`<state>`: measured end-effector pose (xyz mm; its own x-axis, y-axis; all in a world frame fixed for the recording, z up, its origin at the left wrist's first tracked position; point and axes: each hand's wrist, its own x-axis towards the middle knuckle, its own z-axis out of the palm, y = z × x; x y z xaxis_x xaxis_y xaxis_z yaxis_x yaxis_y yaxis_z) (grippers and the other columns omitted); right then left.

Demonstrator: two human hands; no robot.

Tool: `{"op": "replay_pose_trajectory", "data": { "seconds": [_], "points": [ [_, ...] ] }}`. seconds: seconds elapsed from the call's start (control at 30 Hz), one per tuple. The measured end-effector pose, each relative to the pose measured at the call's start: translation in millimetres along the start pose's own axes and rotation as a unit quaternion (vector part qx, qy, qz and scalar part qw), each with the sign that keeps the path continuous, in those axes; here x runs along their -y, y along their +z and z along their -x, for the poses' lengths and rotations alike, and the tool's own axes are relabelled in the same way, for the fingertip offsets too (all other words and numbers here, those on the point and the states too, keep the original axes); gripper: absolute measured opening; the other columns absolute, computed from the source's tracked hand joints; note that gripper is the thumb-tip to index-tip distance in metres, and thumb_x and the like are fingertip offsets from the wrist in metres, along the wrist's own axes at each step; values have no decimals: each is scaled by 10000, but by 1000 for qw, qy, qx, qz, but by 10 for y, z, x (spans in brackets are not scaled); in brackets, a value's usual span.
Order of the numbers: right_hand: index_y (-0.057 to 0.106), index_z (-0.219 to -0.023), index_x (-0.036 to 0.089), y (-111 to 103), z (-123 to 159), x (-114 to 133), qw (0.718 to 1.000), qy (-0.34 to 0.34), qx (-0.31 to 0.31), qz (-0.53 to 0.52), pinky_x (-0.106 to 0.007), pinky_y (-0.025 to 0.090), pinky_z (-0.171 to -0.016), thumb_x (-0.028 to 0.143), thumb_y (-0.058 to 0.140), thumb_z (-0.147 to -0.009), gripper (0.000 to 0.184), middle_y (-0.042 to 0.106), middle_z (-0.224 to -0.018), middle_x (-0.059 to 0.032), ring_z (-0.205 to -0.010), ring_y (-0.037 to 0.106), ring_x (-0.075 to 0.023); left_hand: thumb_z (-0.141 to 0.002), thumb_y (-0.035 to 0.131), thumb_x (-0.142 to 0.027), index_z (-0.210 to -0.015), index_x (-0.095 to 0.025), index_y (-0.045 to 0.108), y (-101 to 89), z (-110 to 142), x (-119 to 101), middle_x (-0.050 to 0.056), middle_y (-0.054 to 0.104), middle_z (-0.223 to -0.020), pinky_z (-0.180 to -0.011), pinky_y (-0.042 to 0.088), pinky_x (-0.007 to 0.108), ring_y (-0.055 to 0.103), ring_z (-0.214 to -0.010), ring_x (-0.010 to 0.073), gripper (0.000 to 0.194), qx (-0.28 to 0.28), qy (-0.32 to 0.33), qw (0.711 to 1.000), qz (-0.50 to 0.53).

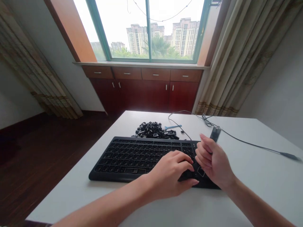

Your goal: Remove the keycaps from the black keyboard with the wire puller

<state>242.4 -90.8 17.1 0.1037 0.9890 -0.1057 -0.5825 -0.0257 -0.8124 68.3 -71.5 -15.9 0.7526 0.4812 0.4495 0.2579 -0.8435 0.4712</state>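
Observation:
A black keyboard (132, 156) lies on the white table, its key wells showing with the keycaps off across most of it. My left hand (174, 173) rests on the keyboard's right part, thumb and fingers apart; what lies under the palm is hidden. Over the number-pad end, my right hand (211, 157) is closed round a keycap puller (215, 134). Its dark handle sticks up above the fist, and a thin wire loop reaches down below toward the keys. Just behind the keyboard is a heap of loose black keycaps (151, 130).
A blue plastic tool (173, 127) lies beside the heap, near a single keycap (182, 131). The keyboard's black cable (248, 144) runs across the right of the table (267, 176) to its plug. Beyond stand red cabinets (144, 94) under a window.

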Motion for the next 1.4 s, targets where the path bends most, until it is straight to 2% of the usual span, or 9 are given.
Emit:
{"op": "replay_pose_trajectory", "data": {
  "seconds": [0.1,0.3,0.6,0.77,0.9,1.17,1.23,1.33,1.4],
  "points": [
    [341,-500,214,28,28,-89,999,-3,6,33,-229,157,-348,393,754,-852,571,279,-418,88,-355,203,-48,-902,746,-401,-986,-183,746,-24,3,15,40,752,-1053,-897,545,354,677,-953,208,234,-6,16,1000,-12],
    [367,-513,213,55,58,-139,999,-49,-2,22,-224,188,-344,389,787,-826,552,306,-416,88,-355,228,-51,-988,644,-366,-926,-190,757,-67,-3,31,34,759,-1000,-865,546,319,678,-895,179,219,3,44,999,-17],
    [345,-538,215,9,25,-147,1000,-11,-10,-12,-199,183,-321,357,723,-873,524,283,-422,95,-357,185,-48,-1076,454,-287,-1032,-132,698,-51,37,-14,88,723,-1094,-890,568,326,662,-918,186,292,50,72,992,-86],
    [358,-548,216,-3,17,-158,1000,9,-9,-19,-199,164,-318,344,717,-873,501,279,-425,98,-364,165,-50,-1075,459,-272,-1038,-126,675,-33,40,-66,84,711,-1065,-898,567,319,647,-948,189,263,51,54,994,-74],
    [355,-543,219,10,19,-167,1000,11,-9,-15,-207,150,-315,344,730,-859,506,281,-419,98,-357,161,-50,-1083,413,-240,-1001,-107,679,7,52,-99,100,694,-1031,-854,567,345,631,-895,198,308,57,66,987,-133],
    [370,-522,214,29,61,-187,999,-23,12,25,-237,171,-338,360,739,-862,522,301,-415,83,-344,226,-57,-1064,475,-247,-1058,-113,683,-62,18,-54,95,710,-1097,-931,558,307,648,-986,184,247,58,48,996,-48],
    [371,-515,212,39,90,-207,998,-43,22,46,-245,184,-351,372,712,-895,535,312,-420,75,-348,251,-59,-1041,551,-327,-1084,-133,698,-92,8,-32,85,707,-1129,-980,547,307,649,-1033,187,247,56,35,998,-21],
    [398,-539,210,51,136,-248,993,-92,34,63,-254,199,-369,382,681,-933,515,334,-436,70,-363,275,-63,-958,662,-485,-1141,-169,716,-115,2,-4,98,687,-1214,-1074,504,379,626,-1133,235,369,50,25,998,-13],
    [416,-561,210,54,160,-270,990,-120,39,67,-253,203,-375,379,680,-941,493,345,-444,70,-373,286,-65,-939,684,-496,-1137,-179,733,-111,3,11,99,697,-1210,-1061,507,398,635,-1115,248,377,52,31,998,-17]
  ]
}}
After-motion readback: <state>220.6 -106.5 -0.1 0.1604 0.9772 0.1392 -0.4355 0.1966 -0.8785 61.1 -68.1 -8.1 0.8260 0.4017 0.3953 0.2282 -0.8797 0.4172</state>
